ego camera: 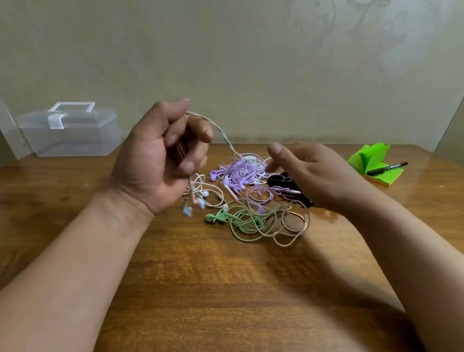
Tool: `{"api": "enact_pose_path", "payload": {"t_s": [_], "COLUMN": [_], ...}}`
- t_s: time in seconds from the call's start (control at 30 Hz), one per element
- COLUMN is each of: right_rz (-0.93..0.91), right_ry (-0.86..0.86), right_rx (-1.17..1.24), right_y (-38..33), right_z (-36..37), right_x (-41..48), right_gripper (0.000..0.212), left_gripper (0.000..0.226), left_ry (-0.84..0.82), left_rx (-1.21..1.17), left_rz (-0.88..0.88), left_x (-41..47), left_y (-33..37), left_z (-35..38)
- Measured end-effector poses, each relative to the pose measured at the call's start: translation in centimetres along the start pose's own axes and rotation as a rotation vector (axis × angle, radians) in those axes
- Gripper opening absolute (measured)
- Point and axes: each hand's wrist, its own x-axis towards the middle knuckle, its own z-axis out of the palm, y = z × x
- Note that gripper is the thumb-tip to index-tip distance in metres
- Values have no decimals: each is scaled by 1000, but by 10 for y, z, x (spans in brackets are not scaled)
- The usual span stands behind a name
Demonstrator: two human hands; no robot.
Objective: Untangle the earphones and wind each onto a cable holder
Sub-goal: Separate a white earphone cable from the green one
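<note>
a clear box (69, 132) sits at the far left of the table (204, 296), against the wall, lid closed, likely there for storage and out of the working space. the left hand (155, 158) is raised above the wood with its fingers curled round the pink cable (218, 128), which arcs from the fist down into the tangle (241, 175). lifting it this way seems meant to let the cord's own weight show where it crosses the others. white buds (204, 194) dangle or lie just under that hand, blurred. the tangle lies mid-table: purple cord (234, 170) on top, green cord (238, 223) nearer the person, and loose pink loops (289, 226) overlapping the green. a black holder (280, 179) lies just beside the heap, partly under the right hand (316, 174), handy for winding. that hand hovers with fingers loosely spread, gripping nothing i can see, probably poised to pick a loop free. green notes (371, 157) and a pen (387, 168) rest far right, apart from the work.
</note>
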Motion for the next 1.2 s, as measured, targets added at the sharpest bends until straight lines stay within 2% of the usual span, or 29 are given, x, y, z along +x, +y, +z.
{"api": "enact_pose_path", "payload": {"t_s": [0.07,0.13,0.2,0.23,0.33,0.37,0.43,0.5,0.63,0.7,0.77,0.83,0.93,1.0,1.1,1.2], "right_rz": [-41,-131,-211,-219,-184,-144,-96,-119,-170,-185,-213,-238,-236,-246,-262,-244], "right_ry": [-79,-319,-502,-538,-410,-380,-356,-364,-389,-362,-345,-320,-337,-389,-361,-295], "right_rx": [225,533,659,678,711,778,949,1002,1076,1201,1280,1225,1074,906,578,431], "right_y": [-7,-15,-19,-18,-13,-11,-7,-4,-5,-5,-6,-8,-12,-17,-20,-20], "right_z": [4,13,22,23,13,6,-9,-18,-19,-21,-27,-31,-28,-24,-19,-17], "right_x": [-3,-6,-10,-11,-4,-3,0,1,2,3,2,1,-5,-10,-12,-11], "right_gripper": [56,51,42,37,9,8,16,30,65,55,38,29,26,25,29,32], "left_gripper": [51,50,51,52,55,56,57,55,55,54,52,45,66,72,74,44], "left_ry": [-76,-145,-166,-145,7,62,154,204,249,282,280,215,73,-52,-242,-427], "left_rx": [78,94,41,6,-162,-235,-333,-355,-260,-116,134,434,690,638,475,610], "left_rz": [-11,-25,-32,-28,3,17,36,34,1,4,6,-46,-87,-58,-202,-305], "left_x": [-1,-2,-2,-1,3,5,7,9,11,13,13,10,3,-1,-10,-17], "left_y": [-4,-8,-7,-3,10,13,17,13,2,-3,-7,-11,-20,-22,-16,-15], "left_z": [4,5,4,3,-9,-15,-24,-25,-24,-27,-29,-23,-7,3,17,19]}}
